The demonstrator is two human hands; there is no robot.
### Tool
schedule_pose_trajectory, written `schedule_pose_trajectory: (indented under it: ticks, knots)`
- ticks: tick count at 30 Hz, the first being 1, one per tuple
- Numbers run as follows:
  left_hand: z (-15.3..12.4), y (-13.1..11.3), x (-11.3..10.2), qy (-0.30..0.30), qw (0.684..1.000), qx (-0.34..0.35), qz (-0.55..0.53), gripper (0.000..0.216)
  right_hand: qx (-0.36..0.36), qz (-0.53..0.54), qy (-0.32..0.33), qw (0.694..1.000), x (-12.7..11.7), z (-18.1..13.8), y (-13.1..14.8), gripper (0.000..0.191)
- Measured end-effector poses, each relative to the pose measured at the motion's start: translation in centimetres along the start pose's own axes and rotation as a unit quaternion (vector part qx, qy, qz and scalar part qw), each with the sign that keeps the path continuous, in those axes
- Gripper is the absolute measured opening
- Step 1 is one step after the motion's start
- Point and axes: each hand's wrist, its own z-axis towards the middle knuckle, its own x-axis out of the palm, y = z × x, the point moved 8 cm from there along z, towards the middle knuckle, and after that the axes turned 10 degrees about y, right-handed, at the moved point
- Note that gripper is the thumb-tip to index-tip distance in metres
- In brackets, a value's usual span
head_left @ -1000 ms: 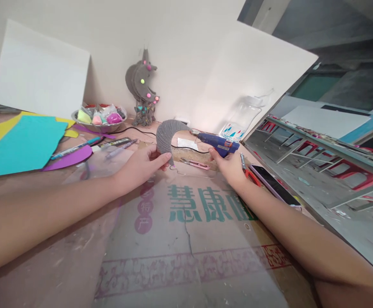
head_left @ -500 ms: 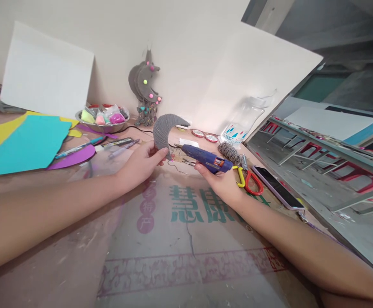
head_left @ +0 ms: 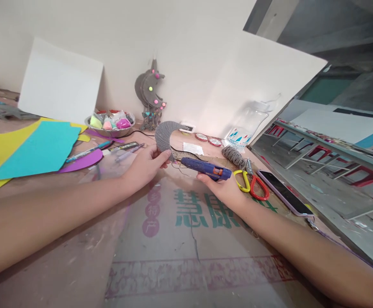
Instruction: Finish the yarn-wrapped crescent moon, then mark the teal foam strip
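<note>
My left hand [head_left: 151,163] pinches the lower end of a crescent moon shape [head_left: 164,137] wrapped in grey cord, keeping it upright above the table. In my right hand [head_left: 220,188] is a blue hot glue gun [head_left: 204,167], pointed left. Its nozzle is at the crescent's lower end, close to my left fingertips; whether it touches cannot be made out. A thin loose strand hangs beneath the nozzle. Behind, a finished-looking grey moon ornament [head_left: 148,90] with coloured balls hangs against the wall.
Scissors with yellow and red handles [head_left: 259,188], a phone [head_left: 285,193] and a grey cord bundle [head_left: 234,156] lie at right. A clear jar [head_left: 246,124] stands behind them. Left are coloured sheets [head_left: 35,149] and a bowl [head_left: 111,131] of clay packets. Printed plastic [head_left: 161,273] covers the front.
The glue gun's nozzle has come down and nearer to the crescent's lower end. The view has shifted slightly, so the surroundings sit a little lower and further right.
</note>
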Motion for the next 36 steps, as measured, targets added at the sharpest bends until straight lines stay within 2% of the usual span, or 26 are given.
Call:
schedule_pose_trajectory:
  ticks: [6,18,36]
  knots:
    - [-0.04,0.17,-0.19,-0.012,1.0,-0.019,-0.005,0.024,0.012,-0.006,0.019,1.0,0.13,0.18,0.27,0.031]
    - [-0.09,0.41,-0.47,-0.026,0.999,-0.023,-0.016,0.024,0.015,-0.002,0.014,1.0,0.01,0.16,0.29,0.028]
    - [-0.01,0.51,-0.29,-0.016,0.999,-0.021,-0.03,0.023,0.028,-0.003,0.015,0.999,0.19,0.36,0.08,0.027]
